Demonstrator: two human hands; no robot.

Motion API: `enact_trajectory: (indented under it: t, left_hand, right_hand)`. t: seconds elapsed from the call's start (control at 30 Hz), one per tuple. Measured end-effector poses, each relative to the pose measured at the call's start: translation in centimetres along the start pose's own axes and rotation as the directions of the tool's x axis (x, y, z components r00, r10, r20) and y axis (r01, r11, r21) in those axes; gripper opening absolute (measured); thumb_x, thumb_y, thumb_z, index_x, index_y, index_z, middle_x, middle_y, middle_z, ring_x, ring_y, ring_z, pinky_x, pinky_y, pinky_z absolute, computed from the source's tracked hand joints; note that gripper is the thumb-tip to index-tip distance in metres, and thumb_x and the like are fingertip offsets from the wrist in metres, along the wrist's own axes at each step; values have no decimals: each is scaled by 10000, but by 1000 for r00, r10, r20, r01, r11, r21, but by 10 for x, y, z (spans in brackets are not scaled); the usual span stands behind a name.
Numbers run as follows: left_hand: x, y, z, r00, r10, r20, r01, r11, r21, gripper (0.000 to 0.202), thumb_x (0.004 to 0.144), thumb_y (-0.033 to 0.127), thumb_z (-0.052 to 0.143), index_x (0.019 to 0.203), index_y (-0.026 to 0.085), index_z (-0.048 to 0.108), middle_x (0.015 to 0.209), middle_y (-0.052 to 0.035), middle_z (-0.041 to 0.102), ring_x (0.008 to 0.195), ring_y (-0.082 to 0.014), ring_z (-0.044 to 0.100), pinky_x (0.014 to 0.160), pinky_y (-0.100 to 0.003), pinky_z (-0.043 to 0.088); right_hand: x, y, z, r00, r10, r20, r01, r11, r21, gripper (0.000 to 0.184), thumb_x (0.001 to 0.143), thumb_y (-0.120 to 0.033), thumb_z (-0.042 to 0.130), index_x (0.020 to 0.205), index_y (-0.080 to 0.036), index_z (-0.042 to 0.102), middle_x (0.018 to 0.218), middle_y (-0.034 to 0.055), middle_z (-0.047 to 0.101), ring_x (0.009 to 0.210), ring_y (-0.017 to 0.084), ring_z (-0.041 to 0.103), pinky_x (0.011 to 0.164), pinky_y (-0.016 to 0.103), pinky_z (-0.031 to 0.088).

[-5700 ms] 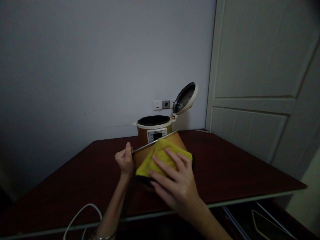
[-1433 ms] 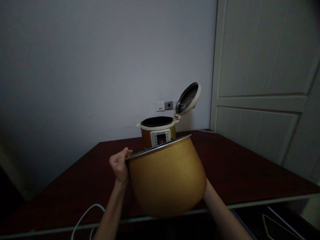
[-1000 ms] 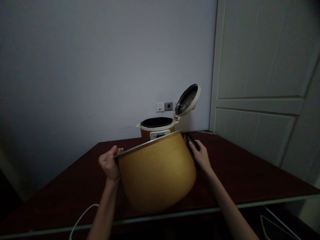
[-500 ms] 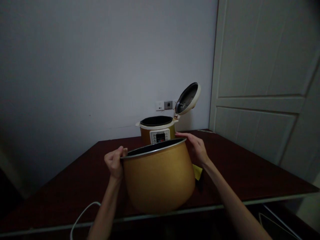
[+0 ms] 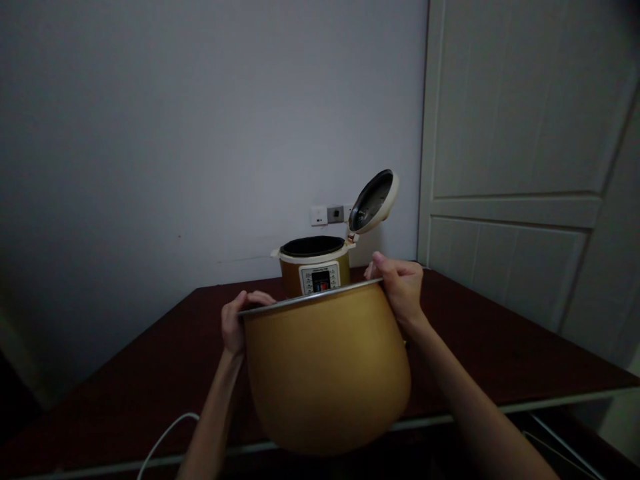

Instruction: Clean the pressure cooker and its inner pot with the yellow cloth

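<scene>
A gold inner pot [image 5: 327,367] with a silver rim fills the lower middle of the head view, tilted so that its left rim sits lower. My left hand [image 5: 239,321] grips its rim at the left, some fingers over the edge. At the right rim, my right hand [image 5: 403,285] is closed on the edge, thumb up. Behind the pot stands a gold and white electric cooker [image 5: 290,273], its lid [image 5: 373,202] raised on the right. The pot's inside is mostly hidden from me.
The dark red table [image 5: 185,360] runs back to a pale wall [image 5: 200,133] with sockets [image 5: 335,214]. A white cord [image 5: 167,432] hangs over the front edge at left. A white panelled door [image 5: 510,147] stands at the right.
The pot has come closer and tipped more toward me, covering the yellow item at right. My right hand has gone from lying along the rim to gripping it.
</scene>
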State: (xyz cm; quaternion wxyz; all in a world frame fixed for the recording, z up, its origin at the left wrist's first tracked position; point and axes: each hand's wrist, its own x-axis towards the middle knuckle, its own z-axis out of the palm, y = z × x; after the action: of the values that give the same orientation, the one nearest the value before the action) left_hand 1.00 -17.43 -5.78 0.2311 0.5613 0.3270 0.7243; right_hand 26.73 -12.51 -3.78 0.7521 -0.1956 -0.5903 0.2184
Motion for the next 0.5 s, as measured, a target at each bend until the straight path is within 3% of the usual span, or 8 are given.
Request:
enact_trajectory:
  t: [0.1,0.2,0.27,0.37,0.5]
  left_hand:
    - [-5,17,0,996,43,80,-50,995,83,457,849,412,374,801,120,722,883,-128,720,861,-253,656,781,-370,493]
    - [-17,38,9,968,218,123,-242,942,234,443,886,349,346,816,132,726,844,-104,719,826,-232,656,744,-345,493]
    - [-28,49,19,916,327,231,-392,848,355,410,892,305,359,809,148,728,794,-84,713,763,-205,648,696,-317,486]
    - [-42,56,35,839,454,299,-542,654,528,316,866,218,432,717,147,701,666,-51,678,606,-147,611,593,-254,454]
    - [-46,50,49,764,626,153,-547,504,669,406,822,130,508,421,154,446,414,36,426,367,-49,379,425,-198,304]
  right_hand:
    - [-5,-31,0,991,-124,59,133,973,-190,525,814,-406,566,385,-180,365,394,-42,335,386,65,321,414,225,265]
    - [-12,-50,6,945,-294,142,325,887,-328,500,824,-321,567,389,-173,369,388,-53,330,377,51,296,422,219,251]
    - [-17,-54,12,894,-404,194,448,797,-406,456,818,-289,576,407,-172,415,401,-50,388,393,55,337,449,220,273]
    - [-24,-55,20,824,-499,269,564,669,-484,406,810,-271,590,437,-170,468,426,-38,456,426,66,384,485,230,293]
    - [-30,-59,27,788,-523,324,611,604,-511,400,812,-287,604,454,-170,469,440,-35,463,446,75,387,512,250,291]
